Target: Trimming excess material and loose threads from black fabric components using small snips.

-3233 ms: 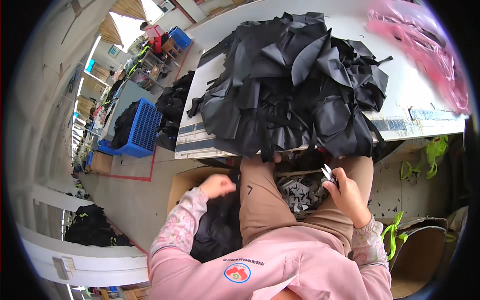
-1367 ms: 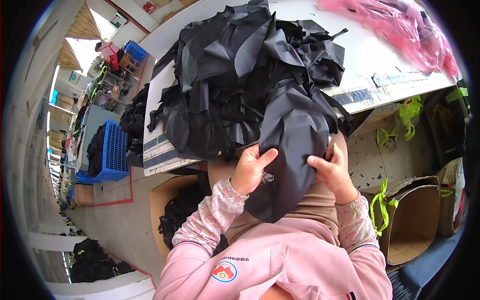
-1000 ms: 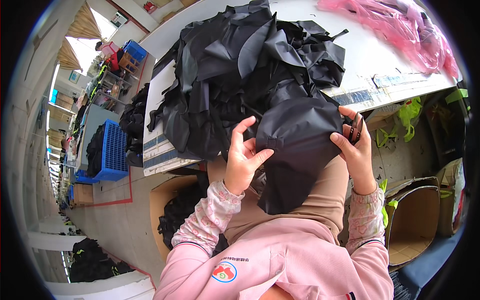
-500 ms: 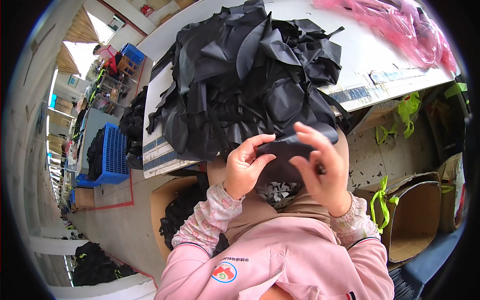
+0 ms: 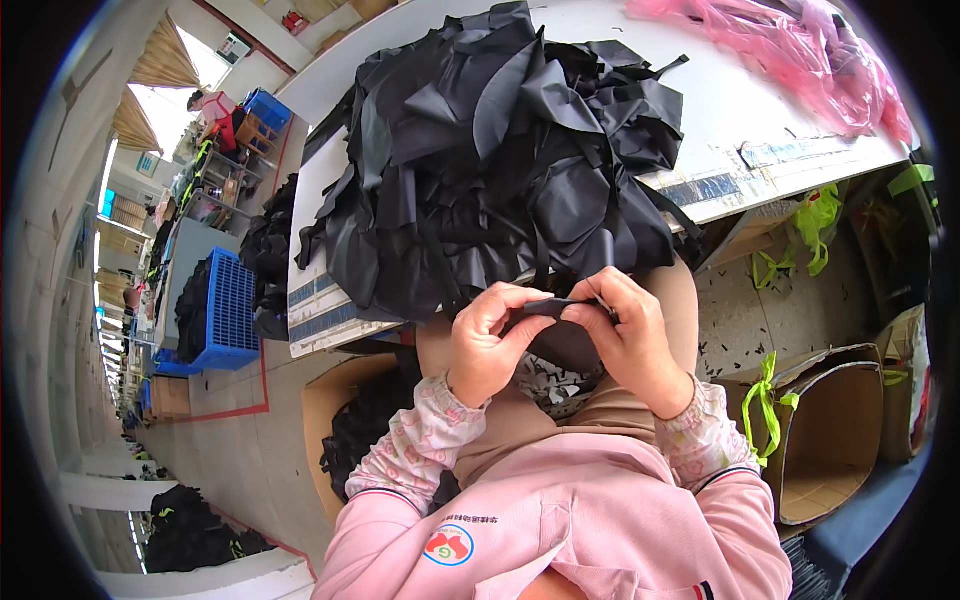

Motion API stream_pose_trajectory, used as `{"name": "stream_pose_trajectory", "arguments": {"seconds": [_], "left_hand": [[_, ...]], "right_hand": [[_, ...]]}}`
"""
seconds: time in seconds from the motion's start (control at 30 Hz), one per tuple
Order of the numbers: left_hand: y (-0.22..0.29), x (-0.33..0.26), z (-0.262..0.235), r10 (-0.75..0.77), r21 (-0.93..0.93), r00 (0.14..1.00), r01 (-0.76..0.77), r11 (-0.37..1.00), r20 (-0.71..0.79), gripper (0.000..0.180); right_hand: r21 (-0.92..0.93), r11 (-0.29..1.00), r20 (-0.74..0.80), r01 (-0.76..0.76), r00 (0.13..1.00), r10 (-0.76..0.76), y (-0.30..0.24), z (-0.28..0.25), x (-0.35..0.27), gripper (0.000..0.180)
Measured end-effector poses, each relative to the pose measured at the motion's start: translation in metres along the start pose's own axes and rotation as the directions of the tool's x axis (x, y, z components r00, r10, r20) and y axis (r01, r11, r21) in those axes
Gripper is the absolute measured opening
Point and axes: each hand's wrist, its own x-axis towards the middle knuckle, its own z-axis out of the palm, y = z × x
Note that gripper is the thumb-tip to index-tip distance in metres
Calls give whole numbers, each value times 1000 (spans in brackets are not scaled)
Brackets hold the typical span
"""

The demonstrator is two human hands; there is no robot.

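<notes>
So the biggest thing here is the white worktop (image 5: 725,115), sitting at an angle in front of the person, its near edge all scuffed and patched with dark and pale tape. Next up is the huge heap of black fabric (image 5: 470,150), messy overlapping panels and straps, spilling right over that near edge toward the knees. There's also crumpled pink plastic (image 5: 800,65) on the far right of the worktop.

Going down from there: an open cardboard box (image 5: 830,440) stands on the right with a bright green strip (image 5: 768,405) tied at its rim. Another cardboard box (image 5: 322,400) is at the left by the leg, with dark stuff inside. Way off to the left there's a blue crate (image 5: 230,310), also with black material in it.

Now the hands. The left hand (image 5: 488,345) has thumb and index closed in a tight pinch on one end of a black fabric piece (image 5: 546,307). The right hand (image 5: 640,345) pinches the other end, fingers nearly meeting the left ones. The piece is folded narrow, held above the lap just off the worktop's edge; can't tell how much hangs behind the hands.

Smallest stuff: pale scraps (image 5: 550,382) bunched between the thighs, below the hands.
</notes>
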Motion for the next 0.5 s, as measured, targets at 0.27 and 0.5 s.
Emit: {"name": "stream_pose_trajectory", "arguments": {"seconds": [0.27,0.5], "left_hand": [[2,7,-4,156,-5,987,-156,988,42,17],[-7,-1,13,-122,-440,990,142,887,73,16]], "right_hand": [[124,992,93,17,995,-29,-1,-10,4,12],[171,985,142,-40,990,16,-1,-6,0,10]]}}
